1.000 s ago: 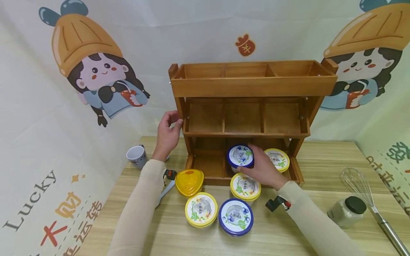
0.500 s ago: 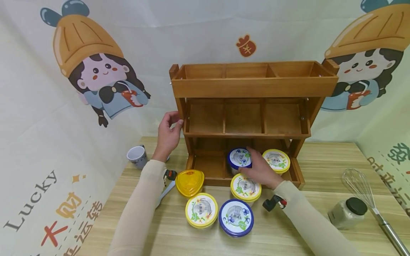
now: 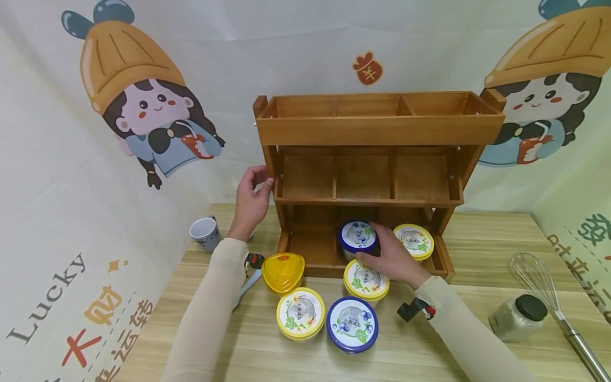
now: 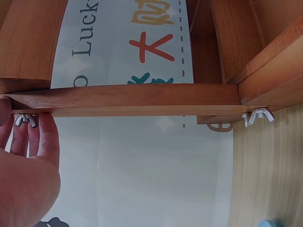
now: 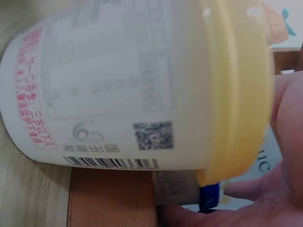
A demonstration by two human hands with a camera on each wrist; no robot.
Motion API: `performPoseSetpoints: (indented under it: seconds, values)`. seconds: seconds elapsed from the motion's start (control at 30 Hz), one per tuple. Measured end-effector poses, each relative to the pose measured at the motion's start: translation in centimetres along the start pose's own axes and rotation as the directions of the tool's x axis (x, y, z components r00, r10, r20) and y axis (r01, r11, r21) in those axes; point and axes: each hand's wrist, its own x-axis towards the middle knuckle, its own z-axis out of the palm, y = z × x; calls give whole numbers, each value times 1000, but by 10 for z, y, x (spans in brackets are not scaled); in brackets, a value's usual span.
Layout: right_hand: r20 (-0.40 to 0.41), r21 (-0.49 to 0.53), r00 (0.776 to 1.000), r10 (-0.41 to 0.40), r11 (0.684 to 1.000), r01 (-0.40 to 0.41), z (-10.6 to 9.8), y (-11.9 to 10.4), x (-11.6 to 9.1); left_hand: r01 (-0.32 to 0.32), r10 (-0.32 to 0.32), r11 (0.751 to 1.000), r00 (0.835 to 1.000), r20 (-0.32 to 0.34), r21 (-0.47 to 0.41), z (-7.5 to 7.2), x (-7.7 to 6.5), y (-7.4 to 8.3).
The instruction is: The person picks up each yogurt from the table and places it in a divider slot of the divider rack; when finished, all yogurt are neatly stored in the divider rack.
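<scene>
Backdrop: a pale printed cloth (image 3: 229, 63) behind a wood-grain tabletop (image 3: 482, 249).
Left edge: a small patterned cup (image 3: 205, 234) stands near the wall.
Rack post: the left grip (image 3: 252, 197) is clamped on the left upright of the wooden rack (image 3: 379, 130), fingertips beside a wing nut (image 4: 24, 119).
Front tubs: right of an amber dish (image 3: 284, 272) stand a yellow-lidded tub (image 3: 300, 314) and a blue-lidded tub (image 3: 352, 324).
Just changed: very little over the last second; the blueberry tub stays in place and the right wrist shifts only slightly. That suggests final adjusting, with the tub not yet released.
Blueberry tub: it (image 3: 358, 236) is in the lower tier's middle compartment, its blue rim circling a white label with berries and leaves. Whether its base sits flat is hidden.
Lower tier, right: the right grip (image 3: 393, 257) is curled round the blueberry tub's right side, between a near yellow tub (image 3: 366, 279) and a shelved yellow tub (image 3: 414, 241) in the right compartment.
Right edge: a black-capped jar (image 3: 517, 318), then a whisk (image 3: 575, 337).
</scene>
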Motion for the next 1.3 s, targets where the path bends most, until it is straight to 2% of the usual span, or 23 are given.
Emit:
performPoseSetpoints:
  seconds: [0.17, 0.43, 0.63, 0.77, 1.0, 1.3]
  values:
    - [21, -36, 1000, -23, 999, 24, -4, -2, -13, 1, -1, 1000, 1000, -2, -18, 0, 0, 1]
    - [5, -49, 997, -71, 996, 71, -6, 2, -34, 6, -6, 1000, 1000, 1, 0, 1, 0, 2]
    - [-27, -15, 993, -114, 993, 114, -2, 10, -46, 13, -13, 1000, 1000, -1, 0, 1, 0, 1]
    - [-56, -27, 990, -131, 991, 130, 1, 15, -54, 15, -15, 1000, 1000, -4, 3, 1, 0, -1]
    - [-43, -51, 986, -162, 986, 159, 8, 20, -66, 15, -15, 1000, 1000, -2, 15, 1, 0, -3]
    - [-43, -44, 969, -242, 970, 240, 9, 24, -78, 6, -6, 1000, 1000, -4, -4, 1, 1, -2]
